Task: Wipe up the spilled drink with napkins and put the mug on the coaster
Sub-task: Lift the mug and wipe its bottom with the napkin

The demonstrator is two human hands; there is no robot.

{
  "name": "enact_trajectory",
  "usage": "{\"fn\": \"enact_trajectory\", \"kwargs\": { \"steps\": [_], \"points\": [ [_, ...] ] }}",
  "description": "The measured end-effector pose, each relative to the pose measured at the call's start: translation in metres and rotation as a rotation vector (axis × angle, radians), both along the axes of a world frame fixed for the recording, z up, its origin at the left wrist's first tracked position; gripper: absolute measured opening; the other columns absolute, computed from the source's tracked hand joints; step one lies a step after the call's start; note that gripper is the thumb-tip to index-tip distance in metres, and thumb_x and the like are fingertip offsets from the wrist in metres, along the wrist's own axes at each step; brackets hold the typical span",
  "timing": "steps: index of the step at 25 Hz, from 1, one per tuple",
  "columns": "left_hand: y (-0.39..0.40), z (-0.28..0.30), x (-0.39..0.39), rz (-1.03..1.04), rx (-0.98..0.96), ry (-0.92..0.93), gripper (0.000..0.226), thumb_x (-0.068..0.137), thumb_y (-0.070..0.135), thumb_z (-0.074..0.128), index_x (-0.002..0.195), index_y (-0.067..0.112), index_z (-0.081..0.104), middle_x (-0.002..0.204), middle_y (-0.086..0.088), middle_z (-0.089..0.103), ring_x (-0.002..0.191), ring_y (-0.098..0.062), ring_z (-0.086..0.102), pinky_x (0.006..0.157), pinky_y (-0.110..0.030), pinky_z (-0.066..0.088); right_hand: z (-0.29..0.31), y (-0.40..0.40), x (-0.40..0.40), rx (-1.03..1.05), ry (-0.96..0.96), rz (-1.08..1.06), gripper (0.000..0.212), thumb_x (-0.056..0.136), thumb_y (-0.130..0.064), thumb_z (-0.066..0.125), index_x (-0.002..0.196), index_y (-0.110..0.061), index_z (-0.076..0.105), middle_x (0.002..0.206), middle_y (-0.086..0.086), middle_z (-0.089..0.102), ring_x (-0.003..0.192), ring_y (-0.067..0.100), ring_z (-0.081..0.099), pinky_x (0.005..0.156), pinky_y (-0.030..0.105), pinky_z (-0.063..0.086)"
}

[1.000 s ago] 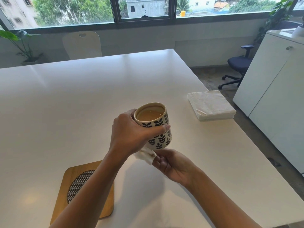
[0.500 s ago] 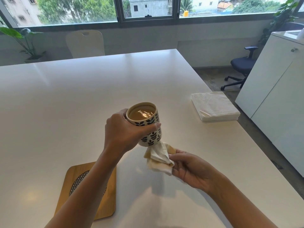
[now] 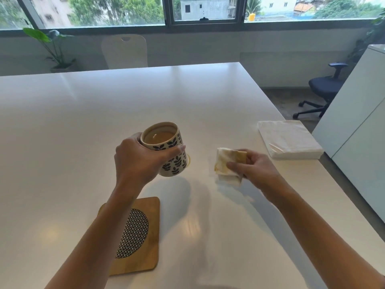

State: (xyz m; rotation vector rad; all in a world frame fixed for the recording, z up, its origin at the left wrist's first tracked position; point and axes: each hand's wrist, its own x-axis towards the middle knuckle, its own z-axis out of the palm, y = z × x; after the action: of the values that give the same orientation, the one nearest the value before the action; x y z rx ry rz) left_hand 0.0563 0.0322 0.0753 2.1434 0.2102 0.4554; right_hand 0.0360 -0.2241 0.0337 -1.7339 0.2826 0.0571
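Note:
My left hand grips a cream mug with a dark leaf pattern, holding it tilted above the white table; brown drink fills it. Behind the mug's base a thin brownish ring of liquid shows on the table. To the right, my right hand pinches a crumpled, brown-stained napkin just over the tabletop. The square wooden coaster with a woven dark centre lies near the front, partly hidden under my left forearm.
A stack of clean white napkins sits near the table's right edge. Beyond that edge stand a white cabinet and a dark office chair. A pale chair is at the far side.
My right hand has drawn the stained napkin away from under the mug to the right. The mug, still in my left hand, has tilted and shifted a little left.

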Motion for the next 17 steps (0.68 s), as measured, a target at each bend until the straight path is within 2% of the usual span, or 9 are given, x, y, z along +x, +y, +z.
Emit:
{"fn": "enact_trajectory", "kwargs": {
  "steps": [2, 3, 6, 8, 10, 13, 15, 17],
  "points": [
    [0.012, 0.002, 0.003, 0.042, -0.003, -0.001, 0.07, 0.046, 0.069, 0.087, 0.099, 0.024, 0.077, 0.086, 0.012, 0.075, 0.085, -0.007, 0.072, 0.074, -0.032, 0.061, -0.003, 0.016, 0.026, -0.388, -0.192, -0.048, 0.022, 0.084, -0.026, 0.073, 0.105, -0.027, 0.076, 0.091, -0.002, 0.077, 0.082, 0.014, 0.071, 0.075, 0.023, 0.053],
    [0.018, 0.002, 0.004, 0.059, -0.001, 0.0, 0.07, 0.046, 0.068, 0.087, 0.1, 0.024, 0.077, 0.087, 0.011, 0.076, 0.085, -0.008, 0.072, 0.074, -0.031, 0.06, -0.007, 0.027, 0.038, -0.549, -0.274, -0.059, 0.023, 0.086, -0.026, 0.068, 0.107, -0.029, 0.076, 0.094, -0.002, 0.078, 0.087, 0.017, 0.072, 0.077, 0.022, 0.05],
    [0.03, 0.001, 0.006, 0.089, 0.013, 0.008, 0.069, 0.049, 0.066, 0.088, 0.102, 0.023, 0.078, 0.089, 0.009, 0.076, 0.085, -0.008, 0.071, 0.07, -0.027, 0.057, -0.027, 0.066, 0.071, -0.81, -0.377, -0.003, 0.035, 0.09, -0.011, 0.052, 0.115, -0.025, 0.072, 0.111, 0.011, 0.074, 0.101, 0.034, 0.069, 0.083, 0.031, 0.05],
    [0.036, -0.002, 0.007, 0.103, 0.017, 0.017, 0.069, 0.048, 0.067, 0.088, 0.101, 0.024, 0.078, 0.09, 0.01, 0.077, 0.085, -0.007, 0.071, 0.07, -0.026, 0.056, -0.043, 0.088, 0.088, -0.836, -0.374, 0.093, 0.032, 0.092, -0.012, 0.048, 0.111, -0.023, 0.072, 0.113, 0.011, 0.069, 0.1, 0.035, 0.068, 0.08, 0.033, 0.05],
    [0.042, -0.005, 0.007, 0.12, 0.017, 0.032, 0.068, 0.047, 0.068, 0.088, 0.099, 0.024, 0.078, 0.089, 0.011, 0.077, 0.086, -0.007, 0.071, 0.069, -0.025, 0.055, -0.056, 0.103, 0.104, -0.842, -0.401, 0.181, 0.023, 0.094, -0.015, 0.052, 0.107, -0.02, 0.07, 0.114, 0.006, 0.067, 0.106, 0.028, 0.066, 0.078, 0.032, 0.051],
    [0.049, -0.008, 0.008, 0.125, 0.025, 0.04, 0.071, 0.048, 0.067, 0.088, 0.102, 0.023, 0.077, 0.091, 0.01, 0.077, 0.087, -0.009, 0.071, 0.067, -0.022, 0.054, -0.065, 0.116, 0.124, -0.846, -0.42, 0.194, 0.021, 0.093, -0.008, 0.053, 0.104, -0.016, 0.069, 0.108, 0.004, 0.069, 0.116, 0.023, 0.06, 0.082, 0.029, 0.049],
    [0.052, -0.01, 0.008, 0.129, 0.032, 0.039, 0.072, 0.048, 0.068, 0.088, 0.104, 0.023, 0.077, 0.093, 0.009, 0.077, 0.088, -0.009, 0.071, 0.065, -0.02, 0.052, -0.068, 0.12, 0.129, -0.84, -0.405, 0.21, 0.027, 0.092, -0.001, 0.05, 0.106, -0.014, 0.069, 0.104, 0.005, 0.067, 0.112, 0.022, 0.058, 0.083, 0.024, 0.043],
    [0.055, -0.012, 0.011, 0.138, 0.031, 0.044, 0.072, 0.049, 0.068, 0.088, 0.103, 0.023, 0.077, 0.092, 0.009, 0.077, 0.088, -0.01, 0.071, 0.066, -0.022, 0.053, -0.067, 0.118, 0.127, -0.753, -0.368, 0.264, 0.029, 0.095, -0.008, 0.049, 0.115, -0.017, 0.068, 0.109, 0.004, 0.059, 0.099, 0.017, 0.056, 0.083, 0.019, 0.037]
  ]
}}
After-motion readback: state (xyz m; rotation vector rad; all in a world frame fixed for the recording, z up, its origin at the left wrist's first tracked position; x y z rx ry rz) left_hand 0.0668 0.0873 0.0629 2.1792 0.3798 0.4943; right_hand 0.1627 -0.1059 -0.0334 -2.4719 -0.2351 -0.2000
